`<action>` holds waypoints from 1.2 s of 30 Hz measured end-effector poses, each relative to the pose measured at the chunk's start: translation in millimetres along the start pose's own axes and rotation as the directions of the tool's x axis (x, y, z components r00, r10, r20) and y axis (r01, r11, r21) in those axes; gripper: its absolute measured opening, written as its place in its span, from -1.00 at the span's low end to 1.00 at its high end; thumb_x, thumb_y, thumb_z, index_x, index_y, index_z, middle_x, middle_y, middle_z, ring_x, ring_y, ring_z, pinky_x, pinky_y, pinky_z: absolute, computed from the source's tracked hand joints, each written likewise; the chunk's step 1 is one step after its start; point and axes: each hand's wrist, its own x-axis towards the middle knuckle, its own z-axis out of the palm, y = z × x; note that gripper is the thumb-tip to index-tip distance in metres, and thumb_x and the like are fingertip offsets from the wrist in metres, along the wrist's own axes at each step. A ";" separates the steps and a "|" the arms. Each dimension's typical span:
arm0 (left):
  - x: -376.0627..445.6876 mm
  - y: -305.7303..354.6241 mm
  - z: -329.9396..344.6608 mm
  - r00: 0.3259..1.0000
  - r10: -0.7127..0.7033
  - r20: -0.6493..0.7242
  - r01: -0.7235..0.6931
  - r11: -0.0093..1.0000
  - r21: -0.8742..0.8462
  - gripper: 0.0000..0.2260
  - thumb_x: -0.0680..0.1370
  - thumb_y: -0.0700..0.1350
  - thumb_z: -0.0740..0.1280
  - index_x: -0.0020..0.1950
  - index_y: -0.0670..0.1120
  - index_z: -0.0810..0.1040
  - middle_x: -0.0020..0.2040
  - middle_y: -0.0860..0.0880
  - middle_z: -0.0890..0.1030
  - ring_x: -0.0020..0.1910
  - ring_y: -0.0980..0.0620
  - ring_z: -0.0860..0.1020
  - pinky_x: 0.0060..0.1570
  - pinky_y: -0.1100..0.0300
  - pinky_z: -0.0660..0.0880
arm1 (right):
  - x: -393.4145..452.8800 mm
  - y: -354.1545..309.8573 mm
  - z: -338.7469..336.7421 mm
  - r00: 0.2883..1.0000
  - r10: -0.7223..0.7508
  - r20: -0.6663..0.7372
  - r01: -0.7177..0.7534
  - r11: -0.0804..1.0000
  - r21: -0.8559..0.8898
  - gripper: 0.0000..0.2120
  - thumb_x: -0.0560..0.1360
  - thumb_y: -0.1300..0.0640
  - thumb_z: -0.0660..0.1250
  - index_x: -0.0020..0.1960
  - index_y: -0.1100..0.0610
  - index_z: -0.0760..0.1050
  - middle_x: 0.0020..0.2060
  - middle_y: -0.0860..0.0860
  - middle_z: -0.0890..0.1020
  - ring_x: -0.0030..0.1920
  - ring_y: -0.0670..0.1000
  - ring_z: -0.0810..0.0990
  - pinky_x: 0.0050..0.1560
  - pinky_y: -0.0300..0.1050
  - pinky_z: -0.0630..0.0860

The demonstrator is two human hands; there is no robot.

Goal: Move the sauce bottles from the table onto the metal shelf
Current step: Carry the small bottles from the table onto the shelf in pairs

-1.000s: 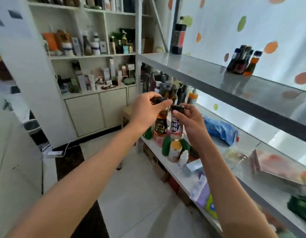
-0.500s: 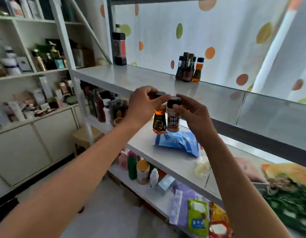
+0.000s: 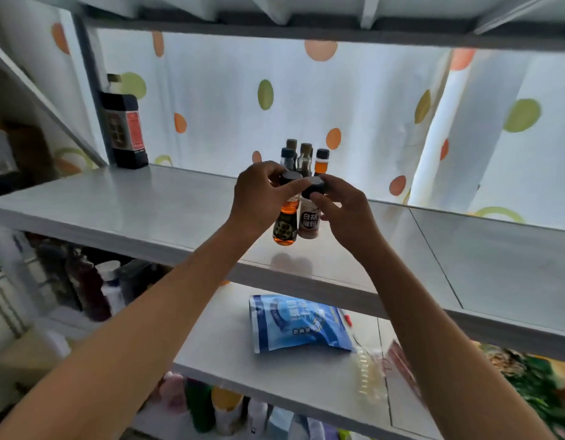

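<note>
My left hand [image 3: 259, 195] grips the black cap of a small amber sauce bottle [image 3: 285, 227]. My right hand [image 3: 344, 211] pinches the black cap of a pale pepper bottle [image 3: 309, 223] right beside it. Both bottles hang upright, touching side by side, a little above the grey metal shelf [image 3: 154, 211]. A cluster of several small dark-capped sauce bottles [image 3: 303, 158] stands at the back of this shelf, just behind my hands.
A tall black bottle with a red label [image 3: 125, 131] stands at the shelf's back left. A dotted white curtain [image 3: 354, 100] hangs behind. On the shelf below lie a blue pouch [image 3: 297, 322] and packets; more bottles crowd the lower left.
Both hands have carried the two bottles up from in front of the lower shelves to just above the metal shelf. The view has swung round and closer to the shelf.
</note>
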 end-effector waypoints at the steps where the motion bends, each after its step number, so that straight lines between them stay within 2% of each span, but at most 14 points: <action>1: 9.1 -6.8 3.9 1.000 0.000 0.016 0.001 1.000 -0.015 -0.67 0.43 0.12 0.49 0.00 -0.12 0.65 -0.12 -0.01 0.67 -0.16 0.05 0.61 -0.13 0.20 0.52 | 8.7 4.8 2.4 1.000 0.006 -0.020 -0.006 1.000 -0.024 -0.77 0.55 0.24 0.32 0.15 -0.01 0.52 -0.06 -0.13 0.64 -0.02 -0.03 0.59 0.01 0.00 0.55; 5: 37.5 -26.9 20.1 0.999 0.010 0.038 -0.008 0.999 -0.041 -0.71 0.42 0.10 0.50 -0.07 -0.10 0.65 -0.18 0.01 0.65 -0.19 0.04 0.60 -0.11 0.09 0.54 | 40.7 25.4 4.4 0.986 0.095 -0.141 -0.106 0.991 -0.076 -0.68 0.55 0.21 0.33 0.29 0.09 0.45 0.01 0.00 0.64 -0.01 -0.02 0.59 -0.01 -0.07 0.53; 6: 44.2 -31.1 24.4 0.999 0.013 0.040 -0.012 0.999 -0.036 -0.71 0.42 0.09 0.50 -0.07 -0.11 0.64 -0.19 0.01 0.64 -0.19 0.04 0.59 -0.12 0.11 0.53 | 48.3 29.7 2.9 0.980 0.112 -0.163 -0.127 0.988 -0.087 -0.68 0.55 0.21 0.33 0.29 0.09 0.44 0.01 -0.01 0.63 -0.02 -0.03 0.59 -0.02 -0.12 0.52; 9: 63.7 -44.0 35.8 1.000 -0.008 0.016 0.008 1.000 -0.017 -0.68 0.43 0.07 0.50 0.02 -0.13 0.60 -0.15 0.05 0.60 -0.16 0.07 0.56 -0.23 0.34 0.40 | 69.4 44.3 -1.7 0.975 0.122 -0.184 -0.152 0.975 -0.162 -0.71 0.56 0.23 0.31 0.26 0.10 0.44 -0.01 -0.04 0.61 0.00 -0.04 0.59 -0.06 -0.24 0.47; 12: 83.6 -60.2 47.6 0.999 -0.042 -0.014 0.042 0.999 0.014 -0.65 0.44 0.06 0.49 0.07 -0.14 0.56 -0.12 0.04 0.60 -0.15 0.08 0.54 -0.26 0.39 0.32 | 92.3 60.7 -4.5 0.974 0.150 -0.168 -0.185 0.959 -0.213 -0.71 0.57 0.23 0.28 0.28 0.10 0.42 0.05 0.00 0.62 0.00 0.00 0.59 -0.12 -0.26 0.46; 17: 115.2 -84.7 68.9 0.996 -0.059 -0.068 0.067 0.990 0.127 -0.66 0.45 0.12 0.46 0.03 -0.11 0.56 0.00 -0.06 0.62 -0.15 0.00 0.60 -0.20 0.22 0.40 | 125.0 89.6 2.8 0.975 0.169 -0.146 -0.207 0.929 -0.308 -0.70 0.57 0.23 0.25 0.30 0.17 0.42 0.11 0.09 0.62 0.08 0.09 0.58 0.06 -0.07 0.48; 22: 141.6 -97.0 78.5 0.994 -0.065 -0.084 0.079 0.980 0.184 -0.64 0.47 0.10 0.45 0.10 -0.12 0.58 0.02 -0.09 0.61 -0.08 -0.05 0.60 -0.11 0.15 0.45 | 151.4 115.1 11.6 0.971 0.208 -0.114 -0.235 0.918 -0.320 -0.68 0.58 0.23 0.22 0.33 0.16 0.40 0.14 0.05 0.62 0.07 0.04 0.55 -0.01 -0.20 0.35; 24: 148.5 -105.6 80.7 0.993 -0.056 -0.107 0.077 0.976 0.202 -0.66 0.49 0.08 0.43 0.10 -0.14 0.57 0.02 -0.08 0.62 -0.07 -0.06 0.59 -0.10 0.14 0.44 | 159.0 123.8 14.5 0.973 0.202 -0.111 -0.227 0.924 -0.309 -0.69 0.59 0.24 0.20 0.33 0.16 0.39 0.15 0.04 0.62 0.06 0.05 0.55 -0.01 -0.19 0.35; 27: 149.6 -120.0 88.2 0.986 -0.039 -0.160 0.066 0.984 0.168 -0.64 0.52 0.07 0.40 0.20 -0.14 0.56 0.14 -0.07 0.63 -0.08 -0.06 0.61 -0.03 0.07 0.51 | 168.2 137.5 16.9 0.972 0.195 -0.132 -0.225 0.932 -0.284 -0.70 0.60 0.23 0.19 0.33 0.16 0.38 0.15 0.06 0.60 0.05 0.06 0.53 0.00 -0.17 0.35; 29: 146.5 -127.7 94.3 0.984 -0.008 -0.178 0.037 0.987 0.158 -0.59 0.53 0.07 0.39 0.30 -0.10 0.52 0.21 -0.06 0.61 -0.03 -0.05 0.62 0.00 0.02 0.54 | 170.8 144.5 18.0 0.973 0.180 -0.142 -0.213 0.939 -0.269 -0.70 0.60 0.23 0.19 0.33 0.16 0.39 0.17 0.06 0.59 0.11 0.08 0.54 0.03 -0.20 0.34; 32: 146.8 -135.5 99.2 0.990 0.019 -0.139 -0.001 0.992 0.123 -0.54 0.50 0.03 0.43 0.35 -0.09 0.48 0.18 -0.04 0.62 -0.01 -0.03 0.63 0.03 0.03 0.56 | 171.9 155.3 20.2 0.979 0.134 -0.154 -0.174 0.941 -0.290 -0.67 0.60 0.23 0.19 0.36 0.14 0.40 0.20 0.09 0.53 0.18 0.05 0.50 0.06 -0.28 0.29; 36: 145.9 -140.5 94.6 0.996 0.001 -0.086 0.002 0.999 0.038 -0.60 0.43 -0.13 0.51 0.25 -0.08 0.55 0.06 -0.01 0.66 -0.03 0.01 0.63 0.06 0.06 0.55 | 170.4 163.8 21.0 0.983 0.083 -0.163 -0.134 0.932 -0.335 -0.64 0.59 0.18 0.22 0.38 0.08 0.38 0.16 0.09 0.51 0.04 0.00 0.49 0.10 -0.17 0.39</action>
